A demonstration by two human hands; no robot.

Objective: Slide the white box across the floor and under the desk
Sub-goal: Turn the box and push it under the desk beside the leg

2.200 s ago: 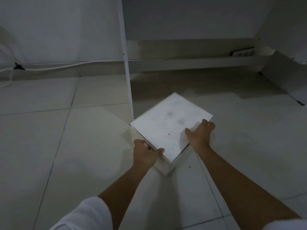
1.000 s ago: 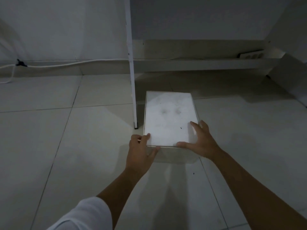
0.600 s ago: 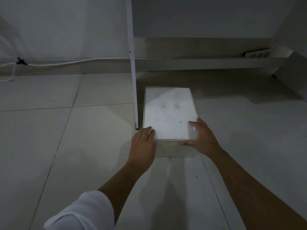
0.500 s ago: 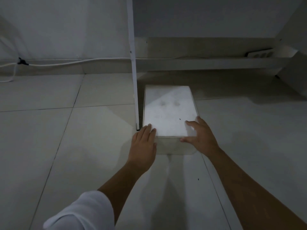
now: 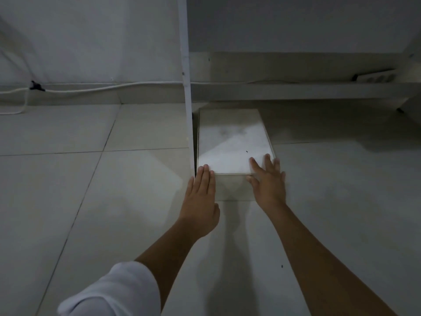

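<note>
The white box [image 5: 232, 142] sits on the tiled floor, its left side close against the desk's white side panel [image 5: 188, 87] and most of its length in the shadow below the desk. My left hand [image 5: 201, 197] lies flat with straight fingers against the box's near left corner. My right hand [image 5: 267, 181] is spread over the near right corner, fingertips on the lid. Neither hand is wrapped around the box.
A low white crossbar [image 5: 284, 91] runs along the back under the desk, with a power strip [image 5: 373, 77] on it at the right. A white cable [image 5: 91, 87] follows the wall on the left. Another panel [image 5: 410, 94] closes the right side.
The box has turned square to the desk and slid away from me, farther under it along the side panel. Both hands followed, and their fingers flattened out against its near end.
</note>
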